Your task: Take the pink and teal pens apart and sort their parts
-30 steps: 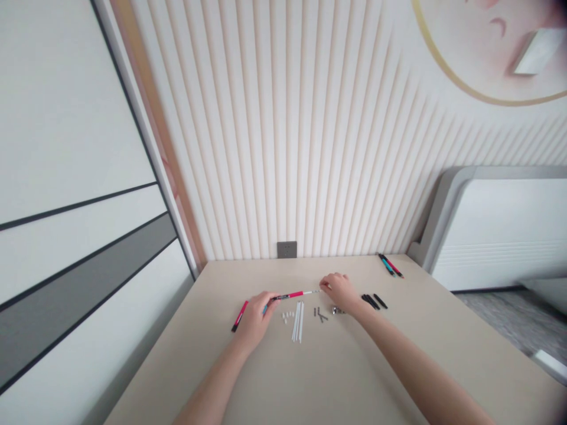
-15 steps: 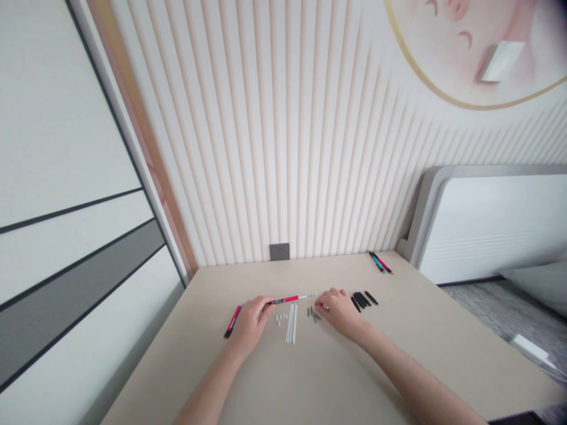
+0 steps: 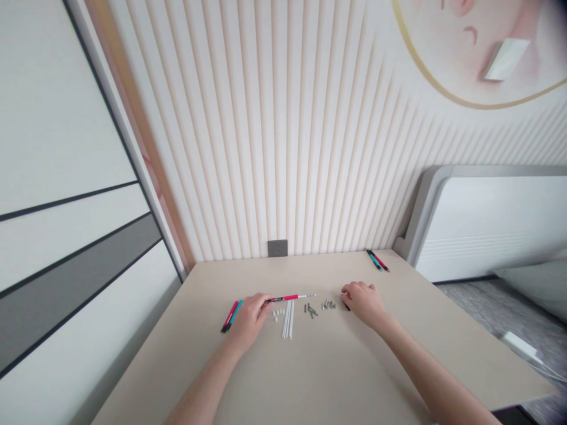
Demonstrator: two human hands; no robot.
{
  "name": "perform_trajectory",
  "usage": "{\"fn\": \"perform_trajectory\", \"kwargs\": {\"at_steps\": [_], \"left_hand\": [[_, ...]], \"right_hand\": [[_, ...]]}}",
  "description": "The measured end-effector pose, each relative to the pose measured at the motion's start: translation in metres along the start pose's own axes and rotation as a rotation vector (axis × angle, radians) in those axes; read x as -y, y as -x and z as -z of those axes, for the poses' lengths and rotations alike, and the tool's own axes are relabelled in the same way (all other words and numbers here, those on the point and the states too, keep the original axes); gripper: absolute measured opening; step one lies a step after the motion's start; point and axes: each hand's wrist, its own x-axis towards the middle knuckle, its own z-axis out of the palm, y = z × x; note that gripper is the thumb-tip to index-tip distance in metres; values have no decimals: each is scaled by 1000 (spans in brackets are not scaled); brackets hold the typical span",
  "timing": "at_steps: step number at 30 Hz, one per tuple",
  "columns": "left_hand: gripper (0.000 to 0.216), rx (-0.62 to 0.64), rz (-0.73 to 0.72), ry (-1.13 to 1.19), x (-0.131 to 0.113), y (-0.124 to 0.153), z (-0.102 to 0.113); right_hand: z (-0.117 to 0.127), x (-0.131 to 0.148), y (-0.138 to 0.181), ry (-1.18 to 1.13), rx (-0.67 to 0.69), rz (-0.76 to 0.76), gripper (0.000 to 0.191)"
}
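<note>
Two pens [image 3: 231, 316] are seen just left of the left hand [image 3: 249, 321], by which a red-and-black pen [image 3: 287, 298] is firmly pinched above white rods [image 3: 287, 319]. Grey metal parts [image 3: 312, 310] lie between the hands. The right hand [image 3: 363, 302] is loosely curled beside a black piece [image 3: 346, 306]; whether that piece is held cannot be told.

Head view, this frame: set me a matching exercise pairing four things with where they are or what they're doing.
Things:
1. Left hand
2. Right hand
3. White rods
4. Far pair of red and teal pens

Places or states:
A. Beside a black piece, to the right of the small grey metal parts
B. At the far right corner of the table
C. Gripping a red-and-white pen
D. Between the small white pieces and the small grey metal parts

Right pairs: 1-C, 2-A, 3-D, 4-B.
</note>
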Motion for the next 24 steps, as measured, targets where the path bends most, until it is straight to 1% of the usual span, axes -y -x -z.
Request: {"fn": "perform_trajectory", "kwargs": {"at_steps": [6,9,12,14,17,20,22,24], "left_hand": [[21,-1,0,-8,0,0,2],[20,-3,-2,-13,-1,0,2],[19,-9,2,-13,-1,1,1],[19,-24,9,-7,-1,1,1],[18,-53,25,6,1,1,-1],[18,-80,46,13,3,1,-2],[19,-94,59,17,3,1,-1],[19,-102,70,20,3,1,-1]], "right_hand": [[-5,9,-1,-5,24,40,19],[-5,8,-2,-24,23,33,18],[0,5,-4,-67,-1,7,22],[6,5,-8,-241,-62,-9,26],[12,15,-15,-734,-180,25,30],[10,34,-19,-1182,-233,56,38],[4,46,-18,-1387,-262,39,39],[-3,52,-15,-1507,-285,20,37]]}}
